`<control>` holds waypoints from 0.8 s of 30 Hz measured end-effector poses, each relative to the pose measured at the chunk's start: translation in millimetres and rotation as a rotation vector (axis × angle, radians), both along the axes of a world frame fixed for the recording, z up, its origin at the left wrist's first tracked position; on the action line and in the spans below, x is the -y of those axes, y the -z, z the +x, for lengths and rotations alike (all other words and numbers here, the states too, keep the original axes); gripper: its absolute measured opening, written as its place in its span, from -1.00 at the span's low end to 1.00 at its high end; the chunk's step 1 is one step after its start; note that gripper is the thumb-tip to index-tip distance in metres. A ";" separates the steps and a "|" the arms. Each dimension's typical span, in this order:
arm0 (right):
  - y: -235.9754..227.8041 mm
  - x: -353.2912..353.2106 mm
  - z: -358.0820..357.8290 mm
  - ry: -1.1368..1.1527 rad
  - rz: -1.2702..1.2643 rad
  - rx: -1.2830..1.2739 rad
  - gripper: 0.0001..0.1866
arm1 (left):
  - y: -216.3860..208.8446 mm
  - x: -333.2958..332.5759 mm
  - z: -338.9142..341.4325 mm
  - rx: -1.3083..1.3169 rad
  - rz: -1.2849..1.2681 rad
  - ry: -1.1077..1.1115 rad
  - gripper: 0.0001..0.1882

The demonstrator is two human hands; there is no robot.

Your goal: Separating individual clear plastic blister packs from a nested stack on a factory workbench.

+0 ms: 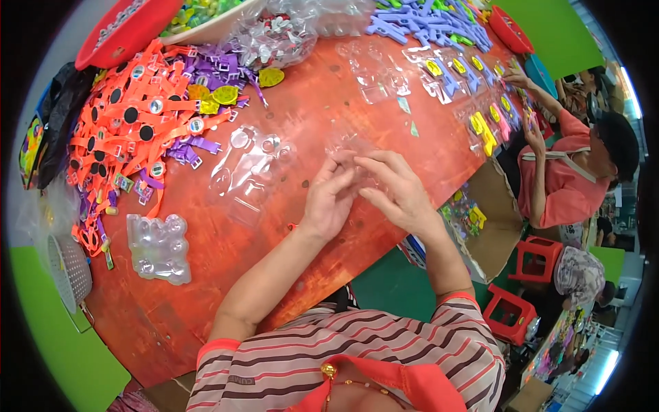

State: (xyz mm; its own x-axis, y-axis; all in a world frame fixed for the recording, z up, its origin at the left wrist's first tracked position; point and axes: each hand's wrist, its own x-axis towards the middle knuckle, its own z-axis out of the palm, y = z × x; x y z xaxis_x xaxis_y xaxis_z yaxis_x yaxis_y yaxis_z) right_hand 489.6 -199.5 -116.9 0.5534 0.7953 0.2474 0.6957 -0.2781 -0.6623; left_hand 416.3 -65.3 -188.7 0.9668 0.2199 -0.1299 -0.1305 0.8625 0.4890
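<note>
My left hand (331,196) and my right hand (400,193) come together above the middle of the red table. Between their curled fingers is a thin, clear plastic blister tray (347,139), hard to make out against the table. Left of my hands lies another clear blister tray (252,168) with round and long moulded hollows. A stack of clear blister trays (158,248) sits nearer the table's left edge. Beyond it spreads a large heap of orange toy watches (141,113), with purple toy watches (216,65) along its right side.
Red basket (127,34) and bag of small parts (274,41) stand at the back. Purple toy guns (429,24) are piled far right. Filled blister trays (449,72) lie by a co-worker (566,165) at right. An open carton (491,220) and red stools (535,259) stand beside the table.
</note>
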 end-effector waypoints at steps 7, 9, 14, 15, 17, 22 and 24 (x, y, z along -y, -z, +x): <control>14.8 31.8 -9.6 -0.034 -0.268 0.309 -0.43 | 38.6 -23.3 27.2 -0.085 -0.414 0.145 -0.58; 43.3 17.4 -8.2 0.036 -0.215 0.486 -0.49 | 72.1 -39.3 33.9 -0.037 -0.385 0.182 -0.59; 74.0 -4.2 19.5 0.073 -0.183 0.516 -0.51 | 13.1 -21.3 33.1 -0.191 0.044 -0.242 -0.56; 71.1 -7.3 23.8 0.076 -0.177 0.523 -0.51 | 0.1 -18.2 27.1 -0.163 0.266 -0.366 -0.46; 60.3 -19.5 30.7 -0.011 -0.237 0.452 -0.49 | -5.6 -32.8 18.3 -0.243 0.915 -0.426 -0.30; 58.2 -43.7 108.6 0.153 0.065 0.299 -0.55 | 1.9 -32.2 29.1 -0.289 2.178 -0.067 -0.30; 74.2 -58.2 146.5 0.264 0.092 0.447 -0.58 | 11.2 -30.7 44.5 -0.287 2.209 -0.005 -0.30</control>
